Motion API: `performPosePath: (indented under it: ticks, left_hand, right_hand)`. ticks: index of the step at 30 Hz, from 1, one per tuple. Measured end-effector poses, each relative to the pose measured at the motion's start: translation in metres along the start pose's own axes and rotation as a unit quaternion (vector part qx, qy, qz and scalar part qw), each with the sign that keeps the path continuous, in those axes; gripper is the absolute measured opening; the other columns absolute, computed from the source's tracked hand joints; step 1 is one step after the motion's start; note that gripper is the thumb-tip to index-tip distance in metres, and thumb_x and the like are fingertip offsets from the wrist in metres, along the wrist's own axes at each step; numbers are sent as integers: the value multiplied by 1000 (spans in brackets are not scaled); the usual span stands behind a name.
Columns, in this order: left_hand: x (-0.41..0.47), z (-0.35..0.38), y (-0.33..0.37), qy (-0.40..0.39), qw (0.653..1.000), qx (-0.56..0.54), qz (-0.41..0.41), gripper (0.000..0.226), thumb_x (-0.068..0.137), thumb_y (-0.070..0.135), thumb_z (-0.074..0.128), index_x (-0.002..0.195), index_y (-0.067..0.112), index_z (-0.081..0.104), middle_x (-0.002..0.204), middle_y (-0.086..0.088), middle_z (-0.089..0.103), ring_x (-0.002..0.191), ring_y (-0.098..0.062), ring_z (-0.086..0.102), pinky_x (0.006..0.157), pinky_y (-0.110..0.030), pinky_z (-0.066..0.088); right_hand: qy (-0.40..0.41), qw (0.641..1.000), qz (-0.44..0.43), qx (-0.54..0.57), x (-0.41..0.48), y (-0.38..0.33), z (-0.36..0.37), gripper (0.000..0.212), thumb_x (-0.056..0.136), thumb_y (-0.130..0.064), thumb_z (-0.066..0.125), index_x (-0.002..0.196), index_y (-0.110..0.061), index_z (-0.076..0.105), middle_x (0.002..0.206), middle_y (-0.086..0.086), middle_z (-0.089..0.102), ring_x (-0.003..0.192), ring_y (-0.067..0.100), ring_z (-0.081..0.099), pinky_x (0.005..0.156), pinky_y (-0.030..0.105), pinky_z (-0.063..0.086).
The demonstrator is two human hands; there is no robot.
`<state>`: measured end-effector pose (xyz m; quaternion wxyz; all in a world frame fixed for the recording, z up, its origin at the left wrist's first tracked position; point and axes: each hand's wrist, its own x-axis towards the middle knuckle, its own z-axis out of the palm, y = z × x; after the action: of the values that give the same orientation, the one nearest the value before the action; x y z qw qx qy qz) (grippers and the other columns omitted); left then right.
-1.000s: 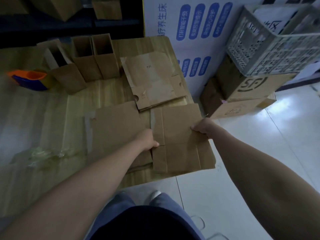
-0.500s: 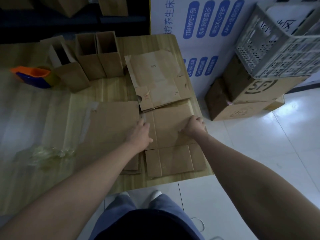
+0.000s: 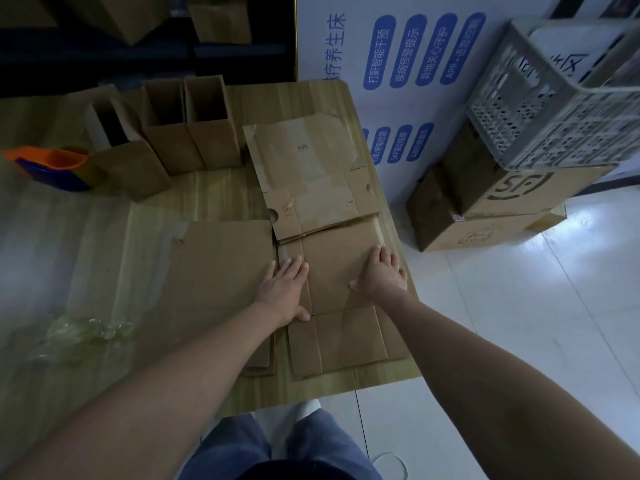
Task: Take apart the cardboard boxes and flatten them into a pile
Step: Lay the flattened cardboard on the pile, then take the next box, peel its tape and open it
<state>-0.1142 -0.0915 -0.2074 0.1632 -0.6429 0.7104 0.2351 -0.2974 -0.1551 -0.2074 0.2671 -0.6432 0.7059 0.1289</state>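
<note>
I see my left hand [image 3: 284,285] and right hand [image 3: 381,274] lying flat, fingers straight, pressing the flattened box [image 3: 346,337] at the table's [image 3: 221,190] near right corner. Beyond it lies another flattened sheet [image 3: 311,174], and three upright boxes [image 3: 173,147] stand farther left.

Light is dim and bluish overall. The white floor [image 3: 519,323] on the right is brightest, with soft glare patches near the stacked boxes [image 3: 502,194]. Far-left shelving [image 3: 104,60] sinks into near black. The flattened cardboard [image 3: 339,271] looks dull, with only faint shadows on the table [image 3: 214,192]. Wide-angle distortion bends the crate [image 3: 561,109] and the frame edges; fine detail is soft.
</note>
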Motion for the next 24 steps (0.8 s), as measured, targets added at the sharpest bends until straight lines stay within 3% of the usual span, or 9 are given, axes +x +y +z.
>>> performPosePath:
  ticks: [5, 9, 11, 13, 16, 18, 20, 24]
  left_hand:
    - [-5, 1, 13, -10, 999, -18, 27, 99, 84, 49, 61, 152, 16, -3, 159, -3, -11, 147, -24, -8, 117, -38, -7]
    - [-15, -15, -2, 46, 990, -132, 32, 75, 90, 37, 59, 151, 18, 19, 158, -1, 14, 146, -21, 10, 118, -39, -1]
    - [-27, -23, -21, 152, 963, -219, -37, 60, 92, 30, 56, 146, 16, 32, 154, -2, 28, 143, -27, 23, 117, -42, 14]
    - [-39, -28, -50, 223, 928, -254, -153, 57, 93, 27, 56, 144, 12, 35, 151, -9, 30, 138, -31, 29, 113, -43, 27]
    - [-54, -30, -102, 180, 884, -264, -341, 76, 89, 35, 62, 148, 8, 21, 153, -16, 20, 139, -37, 23, 111, -47, 27]
    - [-57, -24, -133, 140, 841, -319, -414, 85, 84, 38, 68, 146, 4, 21, 152, -19, 23, 138, -37, 26, 110, -45, 29]
    - [-60, -13, -150, 112, 811, -391, -421, 80, 79, 33, 74, 140, 0, 34, 145, -20, 38, 131, -36, 39, 105, -40, 38]
    - [-70, 2, -163, 90, 802, -462, -368, 60, 75, 18, 77, 127, -2, 54, 128, -19, 57, 115, -32, 56, 97, -38, 47]
  right_hand:
    - [9, 1000, 20, -15, -8, 7, 0, 96, 88, -38, 65, 153, -8, 0, 160, 10, 7, 147, 31, 7, 119, 46, 14]
    - [25, 997, 33, -72, -15, -9, -8, 85, 90, -28, 62, 153, -6, 9, 158, 14, 14, 145, 34, 12, 119, 48, 12]
    - [76, 992, 0, -101, -22, -28, -15, 66, 91, -16, 54, 149, -5, 24, 152, 15, 27, 141, 34, 23, 117, 46, 17]
    - [91, 991, -60, -71, -24, -51, -17, 49, 92, -10, 47, 140, -5, 39, 142, 15, 42, 132, 32, 37, 110, 40, 31]
    - [-11, 987, -153, 46, -37, -92, -11, 43, 95, -16, 49, 137, -4, 46, 136, 14, 51, 125, 30, 48, 97, 32, 42]
    - [-58, 978, -191, 66, -47, -119, -3, 41, 95, -20, 52, 131, -1, 50, 129, 15, 55, 121, 31, 51, 89, 30, 43]
    - [-96, 975, -189, 74, -56, -139, 8, 39, 94, -22, 55, 126, 0, 51, 125, 15, 56, 117, 31, 54, 89, 32, 45]
    - [-116, 980, -119, 109, -56, -163, 30, 50, 88, -28, 62, 131, -4, 52, 128, 12, 57, 116, 28, 56, 94, 33, 49]
